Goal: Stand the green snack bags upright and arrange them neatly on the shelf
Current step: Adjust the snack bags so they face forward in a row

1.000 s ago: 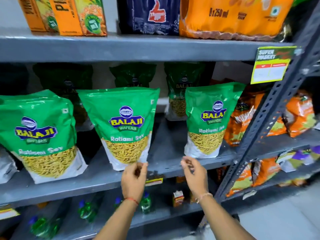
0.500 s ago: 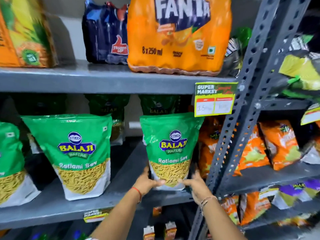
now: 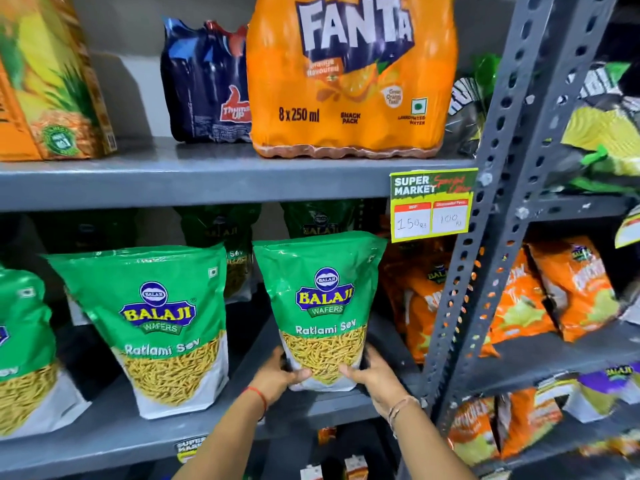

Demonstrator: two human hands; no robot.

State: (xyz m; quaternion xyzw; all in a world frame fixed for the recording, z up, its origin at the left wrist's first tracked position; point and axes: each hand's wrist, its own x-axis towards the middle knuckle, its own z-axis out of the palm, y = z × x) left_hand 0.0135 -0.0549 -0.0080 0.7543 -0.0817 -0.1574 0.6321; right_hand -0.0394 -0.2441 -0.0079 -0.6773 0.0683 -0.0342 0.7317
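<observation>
A grey metal shelf (image 3: 194,434) runs across the lower half of the frame, under a tier of soft-drink packs. At lower centre, both hands clasp the base of one green snack bag (image 3: 323,299), the left hand (image 3: 277,377) on its left bottom corner, the right hand (image 3: 372,374) on the right. Each grip is closed around the bag's foot, probably to seat it flat and square. It stands upright, just right of a neighbouring green bag (image 3: 162,323) already standing at centre left.
</observation>
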